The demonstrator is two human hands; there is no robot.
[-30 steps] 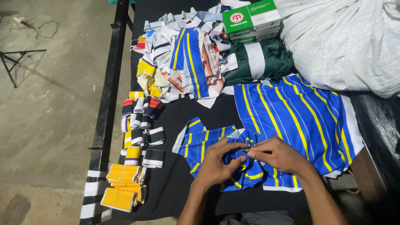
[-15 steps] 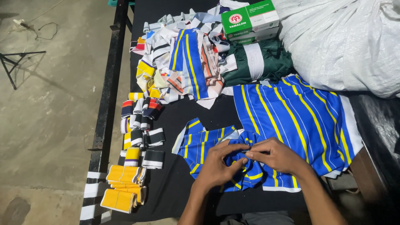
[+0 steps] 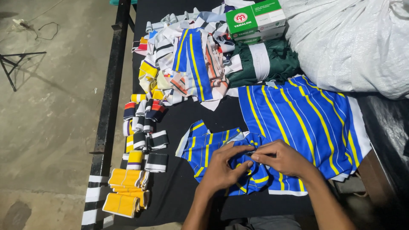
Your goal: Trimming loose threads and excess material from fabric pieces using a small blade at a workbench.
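Nearby, hands (image 3: 251, 164) on striped blue fabric (image 3: 221, 147), folded cuffs (image 3: 140, 140) left, white sack (image 3: 349, 38) behind

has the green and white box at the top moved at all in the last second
No. The green and white box sits in the same place, beside the white sack and above the folded green cloth.

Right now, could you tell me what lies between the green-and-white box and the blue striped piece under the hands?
In the head view, folded dark green fabric and a blue-and-yellow striped stack lie between.
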